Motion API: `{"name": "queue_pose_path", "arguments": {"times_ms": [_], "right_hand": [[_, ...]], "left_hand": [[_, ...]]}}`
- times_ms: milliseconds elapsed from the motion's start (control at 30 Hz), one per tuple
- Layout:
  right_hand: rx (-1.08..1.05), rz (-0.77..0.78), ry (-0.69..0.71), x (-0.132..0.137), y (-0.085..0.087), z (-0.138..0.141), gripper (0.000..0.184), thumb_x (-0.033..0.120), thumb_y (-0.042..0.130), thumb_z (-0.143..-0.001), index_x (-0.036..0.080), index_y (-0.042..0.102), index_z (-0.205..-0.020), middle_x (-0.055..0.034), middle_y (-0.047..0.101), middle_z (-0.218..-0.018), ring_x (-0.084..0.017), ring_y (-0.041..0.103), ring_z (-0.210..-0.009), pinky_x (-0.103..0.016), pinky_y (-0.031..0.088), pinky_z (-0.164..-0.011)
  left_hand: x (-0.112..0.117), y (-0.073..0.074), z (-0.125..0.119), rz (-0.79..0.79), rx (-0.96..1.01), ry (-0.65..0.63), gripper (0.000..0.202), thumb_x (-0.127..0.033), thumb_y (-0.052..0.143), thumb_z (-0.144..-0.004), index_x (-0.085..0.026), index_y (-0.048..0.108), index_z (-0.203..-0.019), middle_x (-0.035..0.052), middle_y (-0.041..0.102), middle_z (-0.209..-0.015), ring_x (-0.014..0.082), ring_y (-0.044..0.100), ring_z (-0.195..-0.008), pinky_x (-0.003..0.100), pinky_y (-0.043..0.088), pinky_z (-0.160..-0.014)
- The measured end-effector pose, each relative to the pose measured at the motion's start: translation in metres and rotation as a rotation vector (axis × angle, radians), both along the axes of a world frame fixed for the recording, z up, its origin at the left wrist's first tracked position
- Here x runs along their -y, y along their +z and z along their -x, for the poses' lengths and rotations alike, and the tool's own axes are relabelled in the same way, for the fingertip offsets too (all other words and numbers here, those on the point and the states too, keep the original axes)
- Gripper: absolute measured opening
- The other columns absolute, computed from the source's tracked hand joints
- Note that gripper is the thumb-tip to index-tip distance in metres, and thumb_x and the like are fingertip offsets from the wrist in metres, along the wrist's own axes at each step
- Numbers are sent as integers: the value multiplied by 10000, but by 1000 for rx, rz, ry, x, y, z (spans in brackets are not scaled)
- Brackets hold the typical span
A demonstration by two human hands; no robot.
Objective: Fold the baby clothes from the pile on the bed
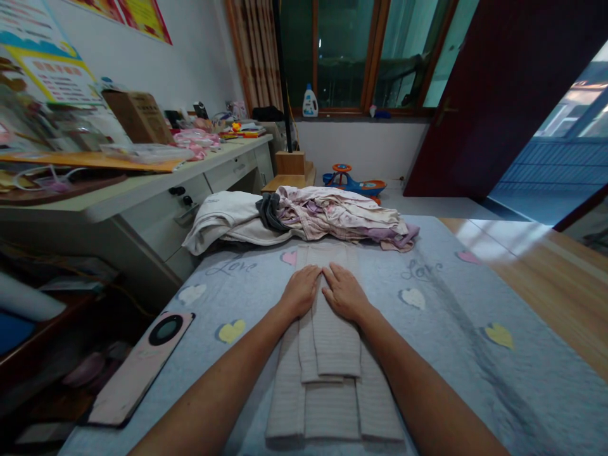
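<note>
A pale grey ribbed garment (pixel 335 345) lies folded lengthwise into a narrow strip on the bed, with layered panels towards me. On its upper part rests my left hand (pixel 303 290), palm down, fingers stretched forward. My right hand (pixel 346 292) lies flat beside it, its fingers slightly apart. The fingertips of both hands almost meet over the fabric. Neither hand grips the cloth as far as I can see.
Beyond the garment lies a clothes pile (pixel 327 215) with a white piece (pixel 228 218) at its left. A pink phone (pixel 142 367) is on the bed's (pixel 456 380) left edge. A cluttered desk (pixel 190 174) stands left; a blue ride-on toy (pixel 354 183) is behind.
</note>
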State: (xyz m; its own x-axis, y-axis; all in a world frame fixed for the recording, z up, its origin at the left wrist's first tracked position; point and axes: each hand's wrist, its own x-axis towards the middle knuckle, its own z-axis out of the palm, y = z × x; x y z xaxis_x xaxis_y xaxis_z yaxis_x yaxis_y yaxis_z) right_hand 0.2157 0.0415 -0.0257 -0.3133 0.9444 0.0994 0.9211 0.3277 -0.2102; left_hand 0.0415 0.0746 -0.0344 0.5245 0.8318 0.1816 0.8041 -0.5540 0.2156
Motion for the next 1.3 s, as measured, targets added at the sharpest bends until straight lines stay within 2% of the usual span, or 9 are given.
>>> {"name": "queue_pose_path", "arguments": {"times_ms": [100,267,533,733,833,967,1067,1200,1300], "right_hand": [[16,12,4,0,4,1,603,409,422,-1004,130,375,-1537,-201,294,-1612,-307,268,-1491,-447,208,-1201],[10,27,5,1,6,1,609,419,422,-1006,116,383,-1533,-214,287,-1610,-317,259,-1492,-450,193,-1199],[2,30,-10,0,2,3,617,406,427,-996,107,376,-1533,-204,281,-1616,-319,248,-1496,-463,188,-1202],[-24,0,-35,1,1,3,672,378,447,-970,-5,344,-1513,-221,333,-1588,-289,272,-1489,-430,195,-1215],[-57,-66,-37,1,-4,2,641,364,498,-943,2,412,-1465,-228,385,-1558,-289,319,-1465,-428,236,-1204],[-158,-186,-26,0,-11,-2,510,235,529,-890,61,512,-1369,-199,517,-1459,-253,443,-1371,-405,321,-1161],[-224,-242,-25,0,-11,-4,388,145,502,-863,96,594,-1237,-161,622,-1303,-232,534,-1232,-370,378,-1106],[-215,-264,-85,0,-5,-4,247,98,493,-844,138,658,-1024,-125,664,-1094,-227,573,-1057,-339,429,-1004],[-199,-265,-168,-1,-5,-6,280,74,479,-825,135,658,-1031,-123,667,-1047,-236,579,-1014,-353,438,-969]], "left_hand": [[-26,2,5,-38,-8,22,439,-205,349,-1008,-131,506,-1412,116,484,-1523,207,373,-1454,378,293,-1200],[-62,9,11,72,-122,47,548,-431,349,-1025,-156,406,-1496,146,349,-1603,285,278,-1499,512,269,-1194],[-78,11,12,166,-193,101,602,-517,279,-1021,-232,300,-1551,112,244,-1650,274,200,-1525,603,211,-1179],[-72,22,0,151,-214,152,536,-439,328,-1022,-218,364,-1509,124,291,-1632,290,237,-1511,632,184,-1178],[-60,24,-11,33,-152,108,463,-336,323,-1028,-188,447,-1449,122,357,-1603,251,277,-1496,541,192,-1210],[-47,11,-23,46,-94,-16,464,-363,321,-1037,-170,472,-1431,113,424,-1565,220,337,-1468,427,278,-1196],[-45,3,-26,58,-109,-23,467,-374,319,-1038,-186,461,-1442,105,424,-1567,237,327,-1474,467,286,-1190],[-43,6,-29,50,-137,4,444,-341,344,-1027,-207,466,-1433,109,424,-1566,260,341,-1466,547,284,-1177],[-36,10,-33,-25,-129,-16,427,-237,344,-1012,-185,485,-1413,123,432,-1558,264,333,-1470,569,230,-1196]]}}
